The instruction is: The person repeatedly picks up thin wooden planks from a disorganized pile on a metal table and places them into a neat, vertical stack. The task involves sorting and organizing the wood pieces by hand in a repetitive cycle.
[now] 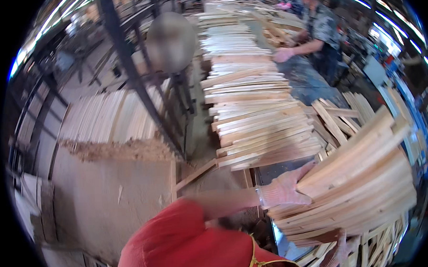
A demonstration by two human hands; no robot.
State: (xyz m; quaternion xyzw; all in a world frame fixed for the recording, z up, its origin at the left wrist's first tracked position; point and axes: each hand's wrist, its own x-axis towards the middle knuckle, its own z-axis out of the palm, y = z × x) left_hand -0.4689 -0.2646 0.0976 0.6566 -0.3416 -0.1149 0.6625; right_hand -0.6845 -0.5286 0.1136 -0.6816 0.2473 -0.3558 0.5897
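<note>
A thick stack of pale wooden slats [350, 185] is held at the right, tilted and fanned a little. My left hand [284, 187], in a pinkish knit glove, clamps the stack's left end, with thumb and fingers spread along its near-side edges. Lower down, my right hand [337, 253], also gloved, grips the stack's bottom edge; the slats partly cover its fingers. A long row of slats [261, 117] lies side by side just beyond my left hand. Loose slats [335, 123] lie crosswise between that row and the held stack.
Another person [321, 28] stands at the far right, a gloved hand touching the row. A dark metal frame post [129, 61] and a round disc [171, 42] rise at the left. Tightly packed slats [113, 114] rest on a wooden board [112, 200]. More loose slats [371, 246] lie under my right hand.
</note>
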